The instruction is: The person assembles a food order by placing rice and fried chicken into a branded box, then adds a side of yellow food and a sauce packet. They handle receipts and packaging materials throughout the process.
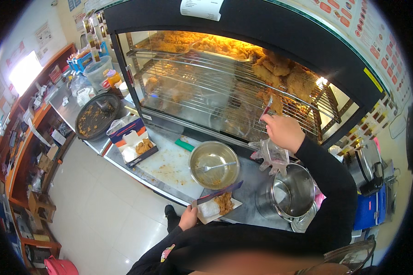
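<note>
Warm orange lamps glow inside the display case (225,78) beyond the right grip (282,130); a window (25,71) far left blows out white. Fisheye bends edges, corners black; bottom blurred.

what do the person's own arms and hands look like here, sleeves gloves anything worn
Both arms wear long black sleeves reaching to the wrists, loose and plain, with no visible cuffs or stripes. The left hand and the right hand are bare: no gloves, and no watch or rings can be made out. A small pink and yellow printed patch sits on the black clothing near the lower edge.
</note>
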{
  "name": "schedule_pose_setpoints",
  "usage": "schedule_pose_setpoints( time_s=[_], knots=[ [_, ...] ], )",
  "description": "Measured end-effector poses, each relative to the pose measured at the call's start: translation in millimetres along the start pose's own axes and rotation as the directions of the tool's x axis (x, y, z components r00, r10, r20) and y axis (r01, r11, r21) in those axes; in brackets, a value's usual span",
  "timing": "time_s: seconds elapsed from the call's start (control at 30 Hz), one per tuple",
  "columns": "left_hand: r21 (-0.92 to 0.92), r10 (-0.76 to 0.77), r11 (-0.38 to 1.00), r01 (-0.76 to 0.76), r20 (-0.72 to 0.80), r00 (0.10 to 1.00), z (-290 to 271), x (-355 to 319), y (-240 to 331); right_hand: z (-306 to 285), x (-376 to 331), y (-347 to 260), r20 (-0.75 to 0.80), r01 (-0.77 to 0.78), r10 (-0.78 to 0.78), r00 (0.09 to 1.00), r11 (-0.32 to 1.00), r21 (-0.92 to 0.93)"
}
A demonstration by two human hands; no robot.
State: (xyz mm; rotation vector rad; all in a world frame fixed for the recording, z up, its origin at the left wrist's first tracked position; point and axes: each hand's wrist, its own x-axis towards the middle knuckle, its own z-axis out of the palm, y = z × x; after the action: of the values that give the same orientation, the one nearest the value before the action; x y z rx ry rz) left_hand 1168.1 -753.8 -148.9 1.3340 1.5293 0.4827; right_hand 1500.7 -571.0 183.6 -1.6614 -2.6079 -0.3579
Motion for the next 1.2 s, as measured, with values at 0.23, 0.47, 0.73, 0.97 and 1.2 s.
schedule_pose_setpoints(
  time_s=[0.23,0.47,0.73,0.97,1.2],
  knots=[
    [-0.855,0.009,0.507,-0.106,-0.117,0.993,8.7,-3.6,-19.0,15.6,2.5,-1.9,-0.103,-0.071,0.067,0.992,0.997,-0.037],
    [-0.904,0.125,0.375,-0.204,-0.168,0.978,-46.4,-20.8,-59.8,-1.3,-13.2,-13.2,-0.012,-0.294,0.302,0.953,0.917,-0.271],
    [-0.905,-0.2,0.334,-0.263,-0.341,0.919,-144.8,-62.3,-79.1,31.9,72.7,-154.6,0.023,0.087,-0.097,0.995,0.961,0.264],
    [-0.9,-0.329,0.316,-0.301,-0.402,0.855,-282.1,-111.3,-162.8,193.1,254.0,-305.3,0.189,0.013,-0.124,0.974,0.867,0.498],
    [-0.8,-0.354,0.375,-0.468,-0.591,0.725,-425.1,-158.3,-245.4,303.5,309.1,-350.2,0.324,-0.284,0.182,0.928,0.911,0.299]
  ],
)
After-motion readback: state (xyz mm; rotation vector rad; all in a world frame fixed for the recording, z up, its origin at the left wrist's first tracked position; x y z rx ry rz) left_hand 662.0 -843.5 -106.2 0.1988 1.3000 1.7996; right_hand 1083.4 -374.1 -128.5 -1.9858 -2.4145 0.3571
